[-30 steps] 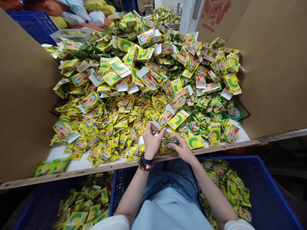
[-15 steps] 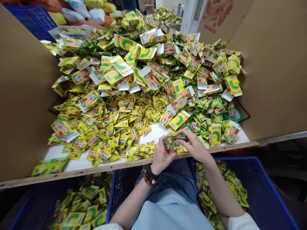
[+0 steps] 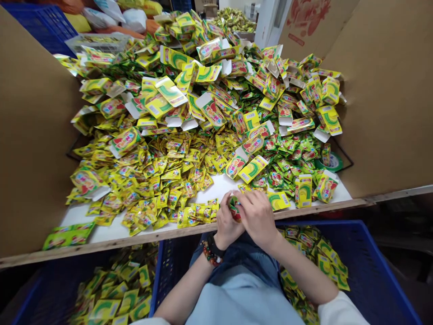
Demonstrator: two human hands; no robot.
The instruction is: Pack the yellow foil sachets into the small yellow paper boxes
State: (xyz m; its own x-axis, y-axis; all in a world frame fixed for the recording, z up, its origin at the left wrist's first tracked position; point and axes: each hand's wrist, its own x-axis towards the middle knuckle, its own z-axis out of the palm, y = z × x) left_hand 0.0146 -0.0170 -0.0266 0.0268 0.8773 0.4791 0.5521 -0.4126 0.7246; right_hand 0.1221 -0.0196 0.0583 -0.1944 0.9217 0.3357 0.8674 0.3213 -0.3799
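Basically, flattened yellow cartons are piled in the left blue crate (image 3: 156,275); a foil sachet (image 3: 235,210), partly hidden by fingers, is pinched between the left hand (image 3: 227,222) and the right hand (image 3: 259,219), both closed around it above the wooden table edge (image 3: 152,237); more cartons are held in the right blue crate (image 3: 372,271)

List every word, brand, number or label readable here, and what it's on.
Nothing can be read.
Held packet: print too small and partly covered.
Yellow-and-green cartons: print too small.
Foil sachets: print too small.
Cardboard flap: red printing, too blurred.
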